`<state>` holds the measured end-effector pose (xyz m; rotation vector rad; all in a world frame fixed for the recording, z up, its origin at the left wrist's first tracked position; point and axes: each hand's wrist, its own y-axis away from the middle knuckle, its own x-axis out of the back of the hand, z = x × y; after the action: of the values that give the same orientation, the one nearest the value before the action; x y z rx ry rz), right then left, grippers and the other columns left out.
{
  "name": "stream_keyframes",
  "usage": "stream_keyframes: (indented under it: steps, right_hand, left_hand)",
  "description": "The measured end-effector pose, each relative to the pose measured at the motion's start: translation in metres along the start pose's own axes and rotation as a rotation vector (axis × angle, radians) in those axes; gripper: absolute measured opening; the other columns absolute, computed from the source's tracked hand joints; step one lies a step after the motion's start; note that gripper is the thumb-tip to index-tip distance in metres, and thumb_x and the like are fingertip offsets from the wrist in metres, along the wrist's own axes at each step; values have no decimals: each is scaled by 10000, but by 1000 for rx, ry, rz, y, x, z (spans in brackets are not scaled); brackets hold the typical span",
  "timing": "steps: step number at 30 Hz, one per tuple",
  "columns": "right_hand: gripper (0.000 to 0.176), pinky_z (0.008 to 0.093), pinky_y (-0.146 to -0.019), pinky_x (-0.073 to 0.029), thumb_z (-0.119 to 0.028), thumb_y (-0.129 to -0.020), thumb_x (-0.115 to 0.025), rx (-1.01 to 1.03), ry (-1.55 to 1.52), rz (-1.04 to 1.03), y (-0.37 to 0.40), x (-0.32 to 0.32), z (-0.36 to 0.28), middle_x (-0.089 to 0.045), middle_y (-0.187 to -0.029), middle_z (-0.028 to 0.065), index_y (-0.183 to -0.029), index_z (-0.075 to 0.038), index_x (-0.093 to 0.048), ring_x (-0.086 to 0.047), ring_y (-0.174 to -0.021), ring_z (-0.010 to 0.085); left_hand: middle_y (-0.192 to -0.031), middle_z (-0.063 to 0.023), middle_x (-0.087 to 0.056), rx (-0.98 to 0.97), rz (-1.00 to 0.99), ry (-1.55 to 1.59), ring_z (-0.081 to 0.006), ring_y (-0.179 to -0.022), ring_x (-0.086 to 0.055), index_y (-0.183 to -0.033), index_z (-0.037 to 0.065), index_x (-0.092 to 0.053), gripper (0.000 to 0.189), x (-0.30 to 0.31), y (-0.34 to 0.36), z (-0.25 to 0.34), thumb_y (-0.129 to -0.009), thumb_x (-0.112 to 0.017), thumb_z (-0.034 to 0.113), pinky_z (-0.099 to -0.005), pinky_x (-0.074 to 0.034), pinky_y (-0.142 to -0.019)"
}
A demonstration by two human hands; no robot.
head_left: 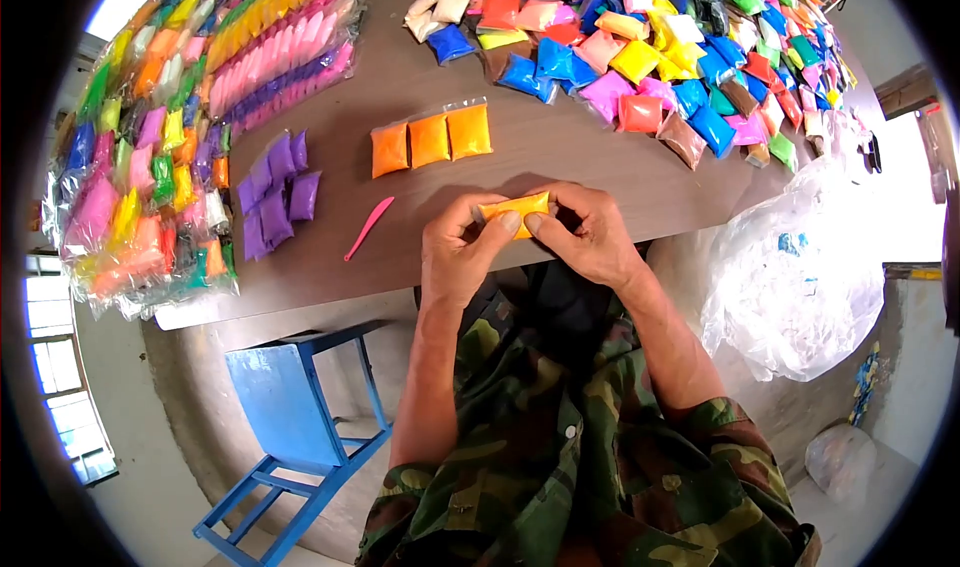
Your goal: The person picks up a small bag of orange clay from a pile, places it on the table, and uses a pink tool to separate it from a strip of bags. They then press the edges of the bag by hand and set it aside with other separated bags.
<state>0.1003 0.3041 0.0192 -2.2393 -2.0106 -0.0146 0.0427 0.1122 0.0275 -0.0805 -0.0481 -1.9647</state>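
Between both hands, just over the table's front edge, is a small yellow-orange packet [522, 207] in clear wrap. My left hand [465, 242] pinches its left part, thumb on top. From the other side my right hand [582, 229] grips it, the two thumbs nearly meeting on its face. Beyond the hands lies a joined strip of three orange packets [430, 140]. Left of my left hand a pink plastic knife [370, 229] rests on the table. Farther left are several purple packets [275, 195] laid side by side.
Bagged packets [150, 167] in many colours cover the table's left end. A large heap of loose coloured packets [640, 62] fills the back right. A big clear plastic bag [795, 267] hangs by the right edge. A blue chair [290, 407] stands at front left.
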Motion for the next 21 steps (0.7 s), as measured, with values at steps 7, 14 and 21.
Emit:
stream_keyframes:
  steps: [7, 14, 21]
  right_hand:
    - [204, 303, -603, -459, -111, -947, -737, 87, 19, 33, -2, -1, -5, -635, -796, 42, -1133, -34, -765, -538, -659, 111]
    - [174, 301, -640, -492, -82, -968, -731, 80, 39, 59, -2, -3, -9, -680, -843, 61, -1130, -30, -767, -579, -690, 125]
    - [200, 236, -689, -501, -132, -1069, -699, 42, -146, 73, 1, -2, 2, -683, -898, -13, -1184, 29, -729, -588, -793, 52]
  left_hand:
    - [-970, -52, -761, 72, -14, -40, -82, -872, -660, -1149, -17, -744, 250, -1, 0, 10, -969, -790, 150, -245, -541, -784]
    - [-966, -62, -760, -18, 8, -131, -91, -882, -670, -1127, -19, -745, 241, 3, 2, -3, -959, -786, 149, -264, -550, -795]
    - [-989, -70, -762, 65, -21, -34, -87, -889, -673, -1173, -26, -742, 284, 0, 4, 16, -959, -773, 157, -252, -546, -822]
